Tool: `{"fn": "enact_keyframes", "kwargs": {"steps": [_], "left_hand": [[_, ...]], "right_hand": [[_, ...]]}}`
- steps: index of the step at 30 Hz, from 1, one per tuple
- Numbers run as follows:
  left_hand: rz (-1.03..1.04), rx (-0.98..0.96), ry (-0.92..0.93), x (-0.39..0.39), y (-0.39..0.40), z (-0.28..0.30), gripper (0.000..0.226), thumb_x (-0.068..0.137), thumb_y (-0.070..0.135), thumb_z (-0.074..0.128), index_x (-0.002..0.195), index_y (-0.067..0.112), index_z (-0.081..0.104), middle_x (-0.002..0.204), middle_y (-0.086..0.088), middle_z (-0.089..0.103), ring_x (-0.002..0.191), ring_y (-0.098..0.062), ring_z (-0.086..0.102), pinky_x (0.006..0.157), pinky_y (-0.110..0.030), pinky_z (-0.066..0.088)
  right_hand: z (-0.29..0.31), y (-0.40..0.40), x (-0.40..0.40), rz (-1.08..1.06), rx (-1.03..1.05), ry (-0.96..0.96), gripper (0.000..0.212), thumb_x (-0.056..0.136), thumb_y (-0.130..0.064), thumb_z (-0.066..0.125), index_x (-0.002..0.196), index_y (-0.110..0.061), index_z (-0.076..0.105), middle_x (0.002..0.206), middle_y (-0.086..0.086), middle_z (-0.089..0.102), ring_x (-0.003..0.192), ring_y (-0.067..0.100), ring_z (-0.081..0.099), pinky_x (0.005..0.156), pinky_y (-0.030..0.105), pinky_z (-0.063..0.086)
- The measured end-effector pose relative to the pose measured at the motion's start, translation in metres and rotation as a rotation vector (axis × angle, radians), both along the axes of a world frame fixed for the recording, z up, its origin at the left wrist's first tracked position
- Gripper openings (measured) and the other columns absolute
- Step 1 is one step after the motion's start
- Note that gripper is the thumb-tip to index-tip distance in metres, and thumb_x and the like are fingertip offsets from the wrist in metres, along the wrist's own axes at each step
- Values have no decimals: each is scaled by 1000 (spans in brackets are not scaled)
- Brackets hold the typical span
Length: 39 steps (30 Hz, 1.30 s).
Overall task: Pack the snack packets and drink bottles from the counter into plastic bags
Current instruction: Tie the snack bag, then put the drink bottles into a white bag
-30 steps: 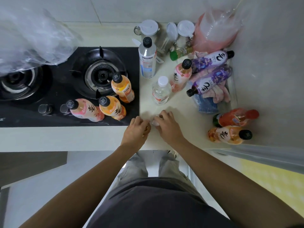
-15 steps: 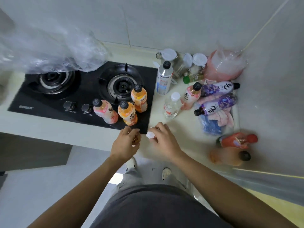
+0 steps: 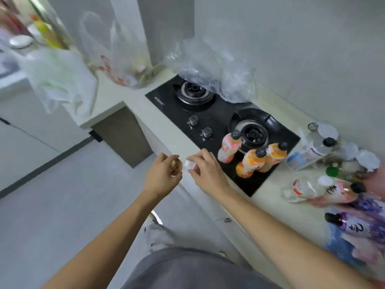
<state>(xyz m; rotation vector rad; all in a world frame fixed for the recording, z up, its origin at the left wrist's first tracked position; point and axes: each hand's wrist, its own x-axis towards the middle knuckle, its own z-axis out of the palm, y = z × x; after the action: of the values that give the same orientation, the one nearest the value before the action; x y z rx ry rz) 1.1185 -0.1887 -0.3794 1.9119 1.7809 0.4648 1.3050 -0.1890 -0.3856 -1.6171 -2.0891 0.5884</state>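
Note:
My left hand (image 3: 161, 177) curls round a small brownish snack piece (image 3: 174, 165) just off the counter's front edge. Beside it my right hand (image 3: 205, 171) pinches a small white packet (image 3: 190, 165) with a red mark. Three orange and pink drink bottles (image 3: 253, 161) stand on the black stove (image 3: 208, 113) just right of my hands. More bottles, clear, pink and purple (image 3: 354, 224), lie blurred at the far right of the counter (image 3: 133, 105). A clear plastic bag (image 3: 214, 67) lies over the stove's far burner. Two filled plastic bags (image 3: 127, 59) stand further left on the counter.
White-lidded jars (image 3: 327, 132) and a spray can (image 3: 312, 151) crowd the counter's right back corner by the wall. A white bag (image 3: 60, 80) hangs over the counter's left end. Grey floor (image 3: 62, 205) lies below, with my shoe (image 3: 156, 236) in view.
The view has swung left, bringing the bags at the counter's left end into sight. Both hands lifted from the counter with their small items and now hover past its front edge.

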Motion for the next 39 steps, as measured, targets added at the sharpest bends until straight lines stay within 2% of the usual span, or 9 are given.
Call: {"fn": "enact_keyframes", "kwargs": {"steps": [6,14,16,21,26,31,35,36,39], "left_hand": [[191,74,-18,-128,58,16,46,90,41,67,135,33,57,112,11,47,85,-13,58,71,-31,56],[239,111,4,-278,134,55,41,90,38,66,128,24,55,122,1,53,97,-23,61,70,-30,44],[246,110,-3,-300,156,59,39,90,37,66,124,23,56,119,0,53,95,-25,60,68,-31,41],[220,143,-31,-338,222,63,44,88,37,66,128,24,56,116,0,51,94,-26,61,72,-38,54],[182,160,-32,-358,304,73,47,87,37,67,131,25,55,116,2,51,94,-23,61,77,-39,56],[149,225,-46,-379,398,96,48,88,33,69,134,23,57,114,1,52,92,-21,61,78,-35,53],[151,249,-47,-391,469,112,48,86,34,71,130,23,59,112,-1,56,93,-23,63,81,-41,55],[143,254,-43,-391,485,117,47,85,34,71,130,23,59,112,0,57,94,-23,63,82,-41,55],[106,272,-52,-388,531,124,47,85,30,71,129,20,60,115,-2,58,98,-23,62,86,-40,54]], "right_hand": [[13,95,-126,92,6,-2,32,92,-20,75,123,-23,67,113,-4,49,100,19,55,90,37,53],[32,200,-271,72,13,73,31,92,-21,75,121,-25,66,110,-3,50,97,23,60,90,42,55],[37,220,-290,60,7,90,32,92,-21,75,123,-25,67,112,-3,50,97,22,61,92,42,55],[53,277,-326,54,69,106,31,92,-20,75,123,-21,69,110,-3,51,93,17,59,89,37,54],[62,348,-360,43,107,148,36,92,-22,76,127,-20,67,119,2,54,112,24,59,98,42,54],[78,439,-395,7,167,233,35,92,-24,76,126,-22,67,116,-2,52,108,21,59,92,32,53],[93,505,-413,-61,179,319,32,92,-19,74,123,-20,68,114,-1,51,98,25,62,78,8,46],[97,520,-415,-77,178,323,31,92,-18,74,123,-19,68,114,0,51,98,25,62,78,8,46],[102,561,-417,-153,178,230,29,92,-18,73,121,-17,67,115,5,52,104,29,61,87,34,52]]}}
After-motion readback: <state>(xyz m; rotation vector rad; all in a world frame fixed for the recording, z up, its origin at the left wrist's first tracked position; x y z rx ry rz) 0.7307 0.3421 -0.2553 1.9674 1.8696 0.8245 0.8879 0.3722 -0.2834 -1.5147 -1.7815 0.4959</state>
